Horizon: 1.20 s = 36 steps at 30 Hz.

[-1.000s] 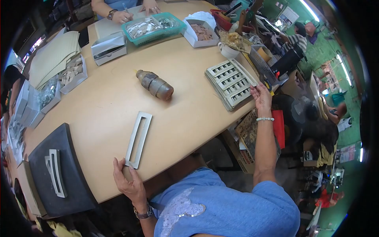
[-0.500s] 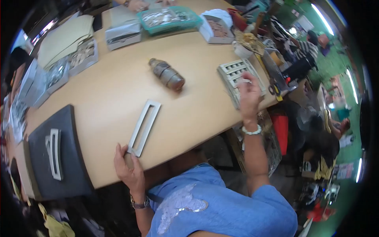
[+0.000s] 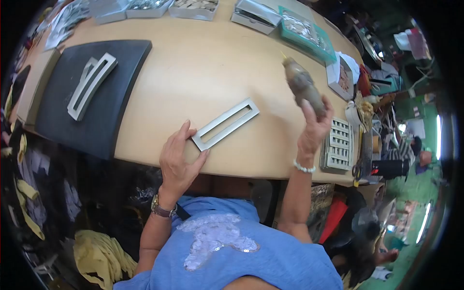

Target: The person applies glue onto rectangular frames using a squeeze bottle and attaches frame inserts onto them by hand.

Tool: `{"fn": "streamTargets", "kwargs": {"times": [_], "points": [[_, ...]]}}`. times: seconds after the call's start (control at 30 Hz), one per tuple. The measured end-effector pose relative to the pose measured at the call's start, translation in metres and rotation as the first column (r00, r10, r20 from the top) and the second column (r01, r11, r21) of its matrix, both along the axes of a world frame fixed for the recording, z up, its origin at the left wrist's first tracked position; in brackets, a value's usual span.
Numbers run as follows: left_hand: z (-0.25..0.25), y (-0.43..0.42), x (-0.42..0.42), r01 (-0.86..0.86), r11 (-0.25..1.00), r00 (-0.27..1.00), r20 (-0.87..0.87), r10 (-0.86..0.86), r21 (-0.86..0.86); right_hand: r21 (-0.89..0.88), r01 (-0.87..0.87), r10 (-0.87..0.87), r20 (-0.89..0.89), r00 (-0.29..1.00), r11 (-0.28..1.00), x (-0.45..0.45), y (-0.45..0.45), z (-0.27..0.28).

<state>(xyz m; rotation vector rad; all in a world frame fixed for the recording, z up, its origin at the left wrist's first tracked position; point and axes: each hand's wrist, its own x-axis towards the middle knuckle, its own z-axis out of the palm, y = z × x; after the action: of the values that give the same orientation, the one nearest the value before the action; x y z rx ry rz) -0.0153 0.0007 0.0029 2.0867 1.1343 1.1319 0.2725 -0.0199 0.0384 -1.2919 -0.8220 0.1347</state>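
Note:
My left hand [image 3: 179, 157] pinches the near end of a silver slotted rectangular frame [image 3: 231, 129] between thumb and fingers. The frame lies slantwise on the table, close to its front edge. My right hand [image 3: 315, 130] is wrapped round the lower part of a brown, cloudy bottle [image 3: 302, 82] with a thin yellow tip. The bottle is tilted and appears raised over the table, right of the frame. Close by my right wrist is a stack of pale slotted pieces [image 3: 338, 142].
On the left, a black board [image 3: 58, 104] bears more silver frames [image 3: 89, 89]. At the back are a white box [image 3: 256, 17], a teal tray [image 3: 307, 34] of metal parts, and a box of small tan pieces [image 3: 193, 7]. Another small box [image 3: 340, 79] stands at right.
My right hand has left the stack of pale slotted pieces and taken the bottle from the table. The frame has turned further sideways under my left hand. The camera view has shifted.

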Motion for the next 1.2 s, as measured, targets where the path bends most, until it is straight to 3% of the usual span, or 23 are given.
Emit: {"fn": "streamTargets", "kwargs": {"times": [0.1, 0.43, 1.2], "points": [[0.002, 0.000, 0.000, -0.015, 1.000, 1.000, -0.001, 0.015, -0.003, 0.186, -0.100, 0.153, -0.297, 0.942, 0.977, -0.008, -0.022, 0.019], [0.000, 0.002, -0.001, -0.014, 1.000, 1.000, 0.000, 0.014, -0.002, -0.103, 0.045, -0.059, -0.129, 0.990, 0.994, -0.031, -0.036, -0.006], [0.002, 0.003, -0.001, -0.017, 1.000, 1.000, -0.020, 0.017, 0.012, -0.052, 0.072, -0.077, -0.094, 0.993, 0.996, -0.037, -0.019, -0.003]]}}
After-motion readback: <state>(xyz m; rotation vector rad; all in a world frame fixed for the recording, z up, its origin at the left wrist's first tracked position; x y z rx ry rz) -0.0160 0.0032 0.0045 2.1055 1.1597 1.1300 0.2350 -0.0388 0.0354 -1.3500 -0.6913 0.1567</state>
